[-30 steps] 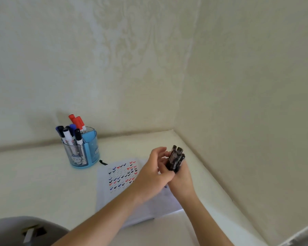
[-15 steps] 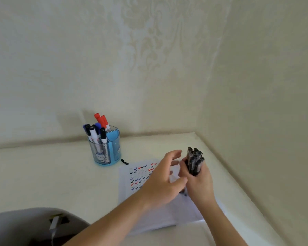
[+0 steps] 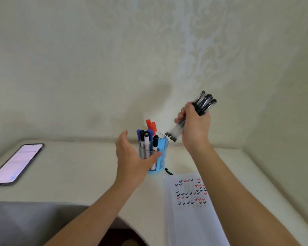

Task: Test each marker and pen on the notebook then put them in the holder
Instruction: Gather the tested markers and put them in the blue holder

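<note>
My right hand (image 3: 194,125) is shut on a bundle of black-capped clear pens (image 3: 202,104), held tilted in the air above and right of the blue holder (image 3: 161,153), their lower ends close over its rim. The holder stands at the back of the desk with several red, blue and black markers (image 3: 147,139) in it. My left hand (image 3: 132,157) is open, fingers spread, right beside the holder's left front, partly covering it. The white notebook (image 3: 190,210) with rows of coloured tick marks lies at the front right.
A phone (image 3: 14,164) with a lit screen lies at the far left of the desk. A small black cap or clip (image 3: 168,172) sits between the holder and the notebook. Walls close the desk at the back and right. Grey fabric (image 3: 25,222) fills the lower left.
My right hand has lifted the pen bundle from over the notebook to above the holder. My left hand let go of the bundle and moved beside the holder. The view has swung left.
</note>
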